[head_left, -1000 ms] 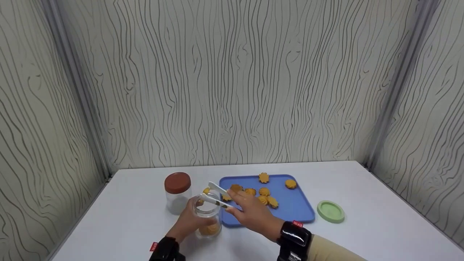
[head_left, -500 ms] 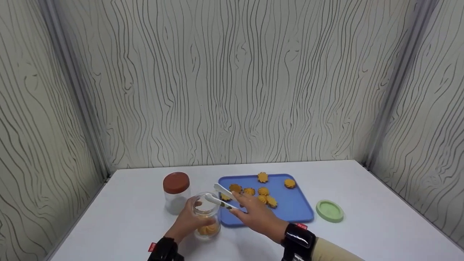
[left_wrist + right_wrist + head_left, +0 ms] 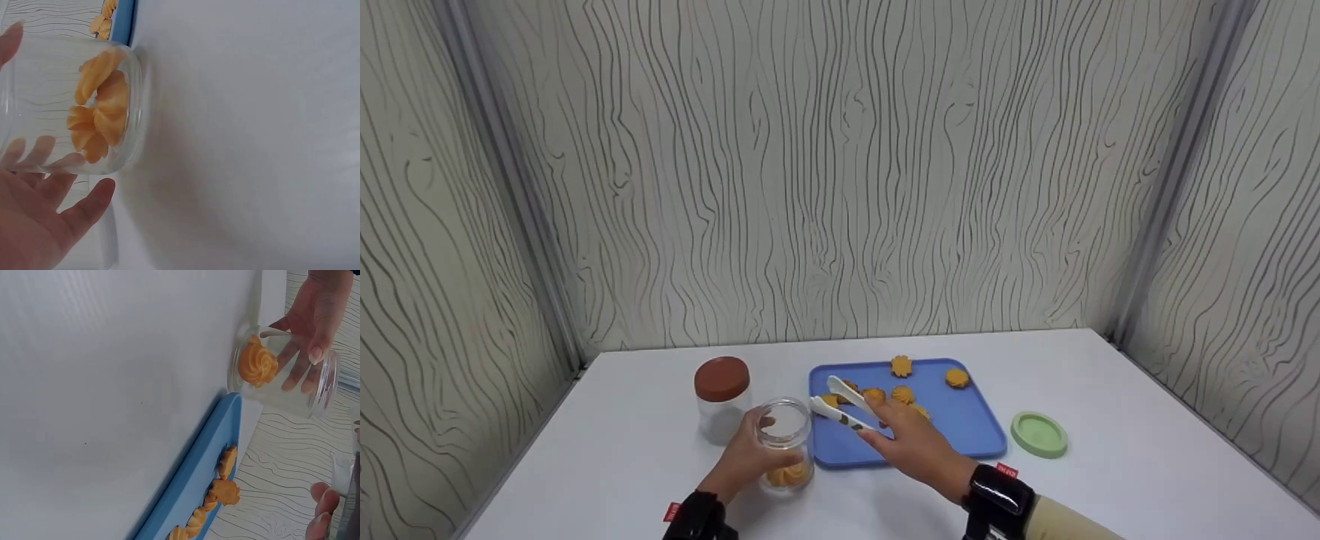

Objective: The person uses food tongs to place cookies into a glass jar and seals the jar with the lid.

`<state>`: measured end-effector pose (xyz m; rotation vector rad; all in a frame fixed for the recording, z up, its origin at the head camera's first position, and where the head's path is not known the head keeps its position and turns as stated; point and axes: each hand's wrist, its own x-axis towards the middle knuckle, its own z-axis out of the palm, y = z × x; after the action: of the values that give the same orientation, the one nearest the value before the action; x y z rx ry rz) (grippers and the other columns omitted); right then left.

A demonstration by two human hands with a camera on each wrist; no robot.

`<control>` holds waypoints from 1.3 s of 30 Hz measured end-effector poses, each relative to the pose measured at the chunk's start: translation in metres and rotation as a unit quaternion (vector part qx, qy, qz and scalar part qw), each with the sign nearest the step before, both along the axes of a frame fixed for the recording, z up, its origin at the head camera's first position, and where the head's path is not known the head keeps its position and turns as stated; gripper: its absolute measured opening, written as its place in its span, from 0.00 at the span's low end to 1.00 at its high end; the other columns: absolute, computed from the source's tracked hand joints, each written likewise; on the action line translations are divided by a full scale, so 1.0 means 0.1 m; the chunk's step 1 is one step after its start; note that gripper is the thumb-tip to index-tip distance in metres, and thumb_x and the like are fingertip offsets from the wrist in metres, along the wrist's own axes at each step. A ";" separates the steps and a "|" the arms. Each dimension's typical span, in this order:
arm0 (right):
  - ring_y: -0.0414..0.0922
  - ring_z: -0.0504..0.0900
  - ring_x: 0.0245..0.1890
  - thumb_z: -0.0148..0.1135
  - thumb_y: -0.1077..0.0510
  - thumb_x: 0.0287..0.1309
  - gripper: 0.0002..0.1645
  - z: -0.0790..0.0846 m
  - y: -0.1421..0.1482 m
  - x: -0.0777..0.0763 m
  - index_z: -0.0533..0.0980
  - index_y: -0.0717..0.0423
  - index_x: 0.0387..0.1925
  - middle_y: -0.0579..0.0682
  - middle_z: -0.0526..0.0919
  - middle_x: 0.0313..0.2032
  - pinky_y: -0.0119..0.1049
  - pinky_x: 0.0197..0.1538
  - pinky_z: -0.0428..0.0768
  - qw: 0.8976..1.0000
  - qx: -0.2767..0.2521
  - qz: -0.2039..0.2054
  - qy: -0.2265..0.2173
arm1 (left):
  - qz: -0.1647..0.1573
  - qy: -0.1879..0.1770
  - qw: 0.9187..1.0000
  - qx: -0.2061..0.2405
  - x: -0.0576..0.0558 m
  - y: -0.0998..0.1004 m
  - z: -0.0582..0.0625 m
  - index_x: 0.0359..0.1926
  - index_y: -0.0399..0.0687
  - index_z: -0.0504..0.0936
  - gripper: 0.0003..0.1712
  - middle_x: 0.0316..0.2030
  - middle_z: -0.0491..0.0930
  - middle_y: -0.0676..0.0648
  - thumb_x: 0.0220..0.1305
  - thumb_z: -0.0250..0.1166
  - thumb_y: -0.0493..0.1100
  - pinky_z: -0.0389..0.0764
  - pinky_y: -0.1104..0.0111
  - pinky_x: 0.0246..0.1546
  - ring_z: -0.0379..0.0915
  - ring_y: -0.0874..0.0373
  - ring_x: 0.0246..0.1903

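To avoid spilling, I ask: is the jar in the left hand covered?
No, the jar in the left hand shows an open, uncovered mouth.

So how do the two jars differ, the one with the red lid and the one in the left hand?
Top: the lidded jar wears a red lid; the open jar has none on.
Contents: the open jar holds cookies at its bottom; none show in the lidded jar's visible part.
Position: the left hand grips the open jar; the lidded jar stands farther back.
Both have clear walls.

Left wrist view cuts off jar [image 3: 45,107]; right wrist view crops tray [image 3: 194,472] and tongs [image 3: 342,475]
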<state>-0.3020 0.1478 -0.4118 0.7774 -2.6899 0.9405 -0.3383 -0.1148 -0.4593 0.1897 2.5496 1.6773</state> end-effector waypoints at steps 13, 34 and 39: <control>0.50 0.75 0.39 0.58 0.48 0.67 0.36 -0.11 0.26 0.00 0.66 0.70 0.65 0.53 0.77 0.42 0.46 0.40 0.75 1.000 0.007 -0.024 -0.001 | -0.002 -0.001 1.000 0.002 -0.02 -0.02 -0.03 0.68 0.33 0.54 0.58 0.62 0.64 0.31 0.45 0.79 0.51 0.67 0.43 0.60 0.64 0.37 0.59; 0.46 0.72 0.34 0.63 0.48 0.62 0.36 -0.27 0.68 0.01 0.68 0.69 0.63 0.51 0.75 0.35 0.43 0.36 0.74 0.993 0.052 -0.107 -0.016 | 0.001 -0.005 1.000 -0.002 -0.02 0.00 -0.01 0.68 0.33 0.54 0.58 0.62 0.64 0.29 0.45 0.79 0.51 0.67 0.44 0.59 0.65 0.38 0.58; 0.46 0.72 0.34 0.63 0.48 0.62 0.37 -0.32 0.75 0.01 0.68 0.69 0.63 0.52 0.75 0.35 0.45 0.37 0.74 0.990 0.050 -0.127 -0.034 | 0.005 -0.010 1.000 -0.002 -0.02 -0.01 0.00 0.68 0.33 0.54 0.59 0.62 0.64 0.30 0.45 0.80 0.51 0.67 0.44 0.60 0.64 0.38 0.59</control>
<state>-0.3012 0.2227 -0.4433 0.4121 -2.8262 0.7914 -0.3404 -0.1156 -0.4593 0.1601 2.5437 1.6677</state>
